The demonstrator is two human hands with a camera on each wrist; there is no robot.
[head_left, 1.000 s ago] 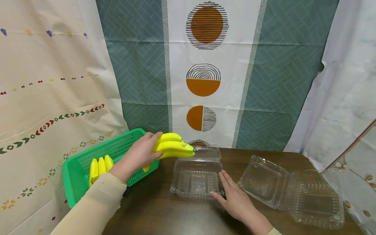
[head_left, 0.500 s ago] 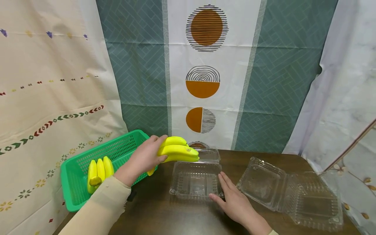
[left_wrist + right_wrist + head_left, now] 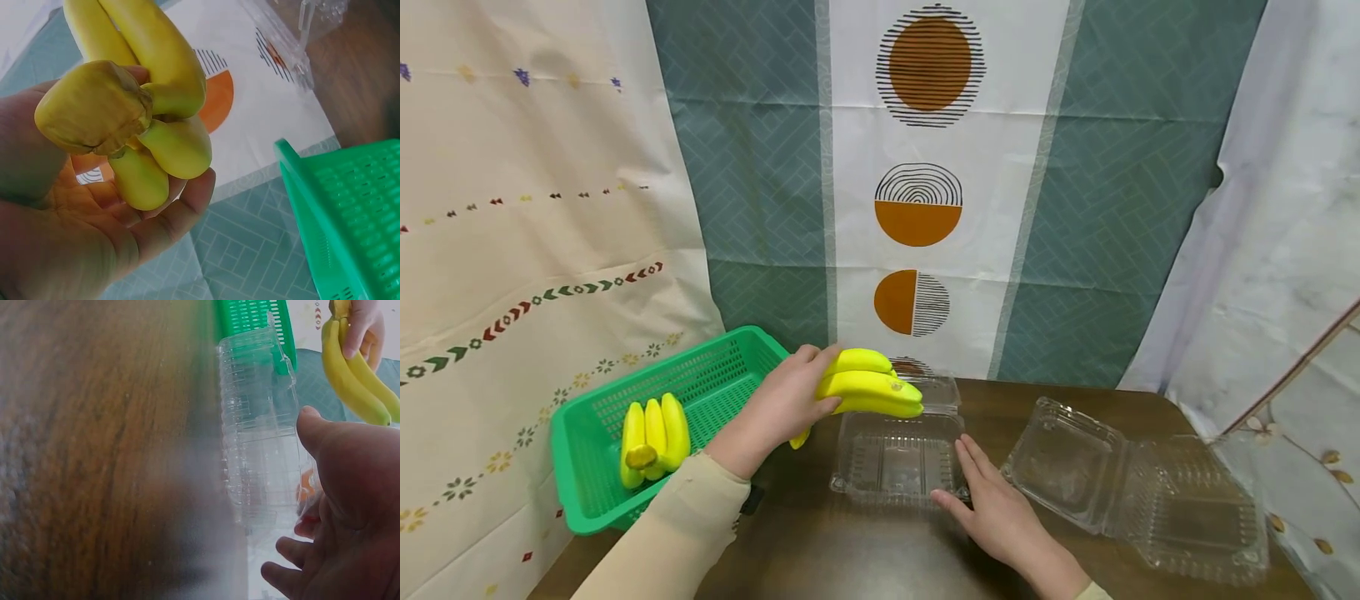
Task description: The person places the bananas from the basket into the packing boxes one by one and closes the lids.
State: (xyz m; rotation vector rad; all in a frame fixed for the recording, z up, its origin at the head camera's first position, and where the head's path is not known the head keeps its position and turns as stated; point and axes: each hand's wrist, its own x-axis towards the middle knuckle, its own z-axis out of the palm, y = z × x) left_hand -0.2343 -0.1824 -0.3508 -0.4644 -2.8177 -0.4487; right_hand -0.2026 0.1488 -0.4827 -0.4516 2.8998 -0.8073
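Observation:
My left hand [image 3: 790,400] grips a bunch of yellow bananas [image 3: 872,393] in the air, left of and above an open clear plastic clamshell container [image 3: 898,462]. In the left wrist view, the fingers curl round the bunch [image 3: 165,53] near its thick stem end. The bananas' tips point right, overlapping the container's raised lid in the head view. My right hand [image 3: 1000,508] rests at the container's right side, fingers extended along its rim. In the right wrist view, the thumb and spread fingers of that hand [image 3: 362,500] lie beside the clear wall [image 3: 262,431].
A green plastic basket [image 3: 568,492] stands at the left with another bunch of bananas [image 3: 655,437] inside. At the right, a second open clear clamshell container [image 3: 1067,467] lies on the brown wooden table [image 3: 865,554]. Patterned cloths hang behind and at both sides.
My left hand has carried the bananas a little to the right, toward the container. The right hand has stayed at the container's side.

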